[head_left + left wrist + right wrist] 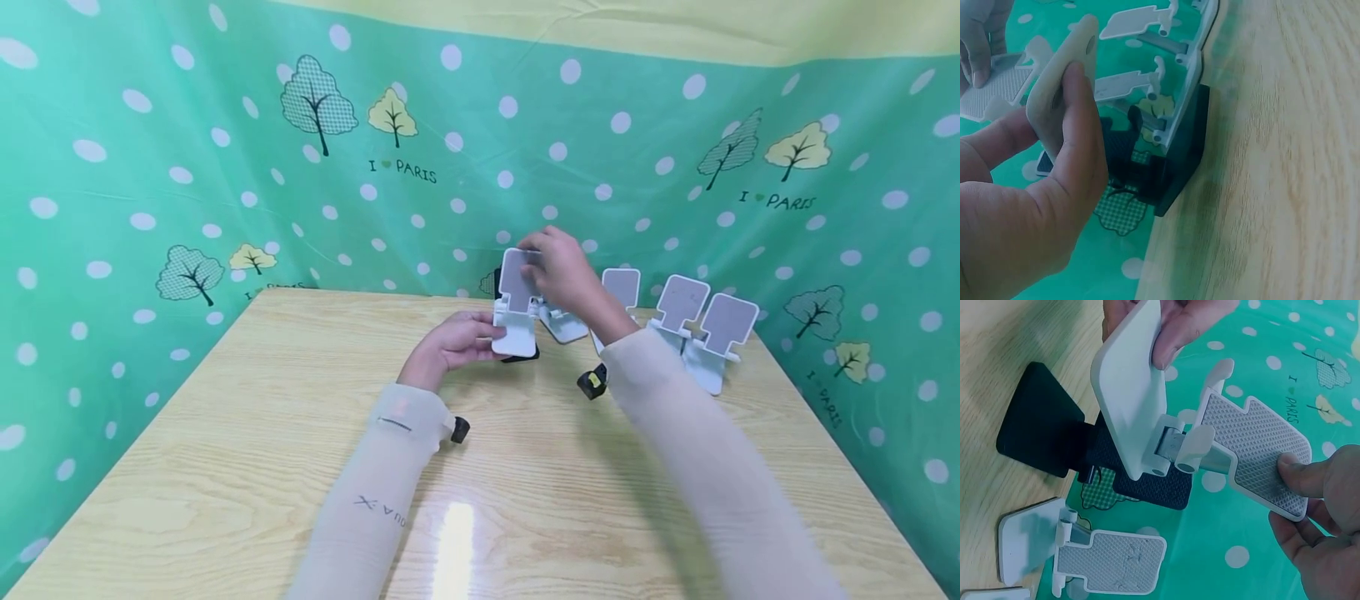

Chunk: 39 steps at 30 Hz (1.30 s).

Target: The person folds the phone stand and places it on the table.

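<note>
Both hands hold a white phone stand above the table, toward its back edge. My left hand pinches the stand's flat base, thumb on one face and fingers on the other, as the left wrist view shows. The right hand pinches the upper plate near its outer end, thumb on the textured grey pad. Between base and plate, a hinged arm is unfolded. Behind the held stand, a black phone stand rests on the table, mostly hidden in the head view.
Several more white phone stands stand unfolded in a row at the back right of the wooden table. A green dotted cloth hangs behind and beside the table. Small black devices sit at both sleeve cuffs.
</note>
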### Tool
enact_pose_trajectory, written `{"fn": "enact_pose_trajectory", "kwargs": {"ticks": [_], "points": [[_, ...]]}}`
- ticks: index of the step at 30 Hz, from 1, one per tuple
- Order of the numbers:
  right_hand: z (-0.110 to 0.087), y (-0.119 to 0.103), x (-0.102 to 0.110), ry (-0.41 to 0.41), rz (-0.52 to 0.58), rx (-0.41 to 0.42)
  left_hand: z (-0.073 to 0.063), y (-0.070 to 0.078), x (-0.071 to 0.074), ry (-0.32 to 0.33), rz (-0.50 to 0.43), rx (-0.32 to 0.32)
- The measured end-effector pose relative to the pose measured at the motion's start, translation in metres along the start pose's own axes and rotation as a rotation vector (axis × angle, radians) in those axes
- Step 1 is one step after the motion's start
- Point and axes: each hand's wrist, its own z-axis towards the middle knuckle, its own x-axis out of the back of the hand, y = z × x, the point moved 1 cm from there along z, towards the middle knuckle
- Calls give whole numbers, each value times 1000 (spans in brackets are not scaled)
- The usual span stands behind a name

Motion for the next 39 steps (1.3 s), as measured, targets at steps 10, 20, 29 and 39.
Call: {"fn": "enact_pose_trajectory", "kwargs": {"ticks": [10,20,29,39], "points": [[0,1,2,-14,-21,-32,2,-2,0,-26,-15,-8],[-5,-9,1,4,-121,3,2,-2,0,-31,-7,-10],[-5,-6,-3,34,-164,45,2,0,-2,-30,-26,2],[-6,-3,-4,50,-194,50,1,0,-2,-44,-21,3]]}}
